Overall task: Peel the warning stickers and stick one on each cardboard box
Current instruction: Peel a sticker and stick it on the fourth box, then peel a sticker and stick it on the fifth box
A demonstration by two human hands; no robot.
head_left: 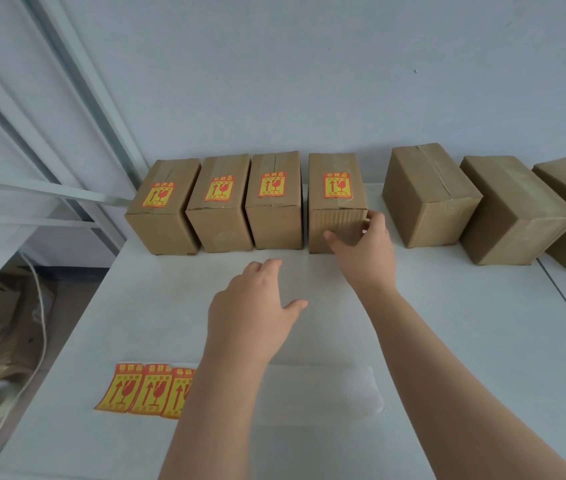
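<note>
Currently | right hand (pixel 366 252) gripping fourth box (pixel 336 202), thumb on front face, fingers at right edge | left hand (pixel 252 306) spread, empty, above table (pixel 447 341) | sticker sheet (pixel 143 389) near left forearm

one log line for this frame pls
labelled: four left boxes | unlabelled: three right boxes | right hand: on fourth box | left hand: open over table | sticker sheet: near edge

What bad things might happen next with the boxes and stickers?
The right hand is on the fourth box, so a push might bump it into its neighbour. The left forearm lies over the sticker sheet and might drag or crease it. Three boxes at the right, like this one, have no sticker and could get skipped.
</note>
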